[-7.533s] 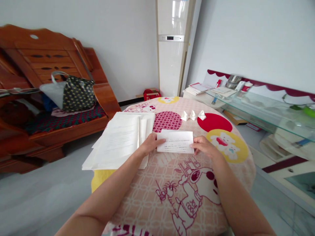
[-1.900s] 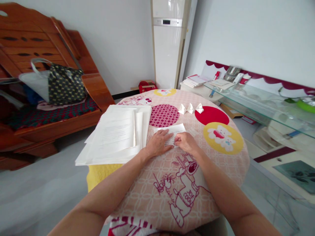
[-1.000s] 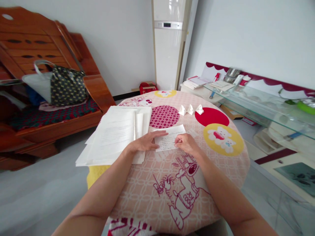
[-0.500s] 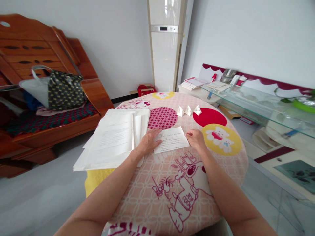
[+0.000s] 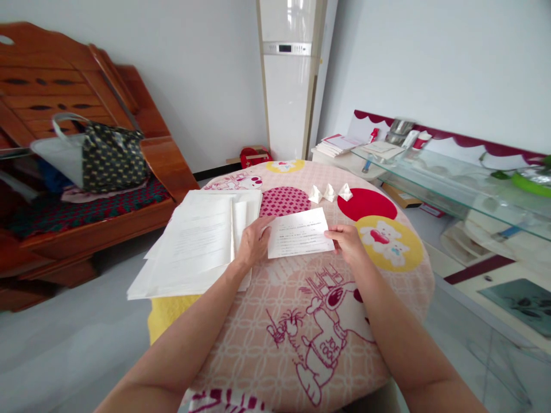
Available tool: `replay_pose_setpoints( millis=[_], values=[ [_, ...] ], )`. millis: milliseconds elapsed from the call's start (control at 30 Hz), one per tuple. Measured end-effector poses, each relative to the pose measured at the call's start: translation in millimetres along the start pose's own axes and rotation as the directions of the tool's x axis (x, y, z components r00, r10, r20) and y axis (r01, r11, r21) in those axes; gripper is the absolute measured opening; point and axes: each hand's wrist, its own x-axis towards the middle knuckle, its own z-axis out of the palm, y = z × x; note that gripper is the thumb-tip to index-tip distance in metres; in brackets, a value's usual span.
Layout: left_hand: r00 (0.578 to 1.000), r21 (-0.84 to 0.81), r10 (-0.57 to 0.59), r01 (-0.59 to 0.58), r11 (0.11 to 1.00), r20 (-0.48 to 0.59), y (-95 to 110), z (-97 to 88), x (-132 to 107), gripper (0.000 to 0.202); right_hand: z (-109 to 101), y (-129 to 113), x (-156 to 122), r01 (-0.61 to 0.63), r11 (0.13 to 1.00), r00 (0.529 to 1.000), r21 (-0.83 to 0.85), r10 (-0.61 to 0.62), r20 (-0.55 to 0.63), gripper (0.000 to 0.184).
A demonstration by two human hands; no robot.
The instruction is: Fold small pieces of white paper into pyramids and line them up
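Note:
A small white sheet of printed paper (image 5: 301,234) is between my hands, slightly tilted over the patterned tablecloth. My right hand (image 5: 346,240) pinches its right edge, thumb on top and fingers underneath. At the left edge, my left hand (image 5: 255,244) is closed with its thumb against the paper and its fingers partly hidden. Beyond the sheet stand three small folded white paper pieces, a left one (image 5: 315,194), a middle one (image 5: 330,193) and a right one (image 5: 345,192). Left of my left hand lies a stack of larger printed sheets (image 5: 193,241).
The round table's tablecloth (image 5: 249,344) carries cartoon figures and coloured circles. A wooden bench (image 5: 167,166) with a patterned bag (image 5: 112,158) stands at the left. On the right is a glass shelf (image 5: 451,195) with objects on it. A tall white cabinet-like appliance (image 5: 287,103) stands behind.
The small sheet has come up off the cloth and turned slightly, its right side higher. My right hand has shifted from its corner to a grip on the right edge.

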Motion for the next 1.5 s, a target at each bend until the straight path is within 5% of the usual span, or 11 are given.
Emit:
replay_pose_setpoints(
  millis=[200, 400, 567, 700, 800, 900, 1067, 1233, 1400, 1500],
  values=[
    [0.97, -0.18, -0.204, 0.178, 0.967, -0.134, 0, -6.3, 3, 0.042, -4, -1, 4, -0.079, 0.961, 0.997, 0.265, 0.08, 0.007, 0.023],
    [0.99, -0.367, -0.119, 0.083, 0.926, -0.078, 13, -12.3, 0, 0.029, -5, 5, 8, -0.055, 0.925, 0.998, 0.377, 0.037, 0.054, 0.016],
    [0.993, -0.647, -0.104, 0.039, 0.762, -0.062, 25, -12.0, 3, 0.024, -1, 7, 7, -0.072, 0.906, 0.985, 0.417, -0.001, 0.172, 0.014],
    [0.975, -0.813, -0.204, 0.046, 0.58, -0.091, 32, -24.2, 10, 0.032, 0, 3, -1, -0.125, 0.928, 0.922, 0.35, -0.022, 0.387, 0.021],
    [0.971, -0.907, -0.236, 0.057, 0.418, -0.047, 41, -40.4, 11, 0.034, -2, -2, -8, -0.071, 0.947, 0.88, 0.313, -0.088, 0.466, 0.028],
    [0.965, -0.947, -0.248, 0.154, 0.284, 0.083, 49, -46.9, 8, 0.027, 0, -7, -13, -0.016, 0.948, 0.889, 0.319, -0.132, 0.437, 0.031],
    [0.901, -0.887, -0.111, 0.433, 0.16, 0.419, 56, -24.1, -2, 0.024, 16, -9, -21, 0.077, 0.96, 0.907, 0.269, -0.179, 0.38, 0.036],
    [0.801, -0.771, -0.029, 0.584, 0.253, 0.598, 58, -1.7, -7, 0.025, 24, -23, -34, 0.269, 0.96, 0.868, 0.078, -0.276, 0.413, 0.029],
    [0.773, -0.692, -0.038, 0.587, 0.42, 0.633, 52, -1.4, -6, 0.023, 6, -31, -27, 0.303, 0.942, 0.883, -0.143, -0.221, 0.415, 0.017],
    [0.754, -0.655, -0.066, 0.607, 0.451, 0.653, 49, -1.2, -6, 0.023, 0, -32, -24, 0.38, 0.897, 0.818, -0.227, -0.211, 0.535, 0.019]
  ],
)
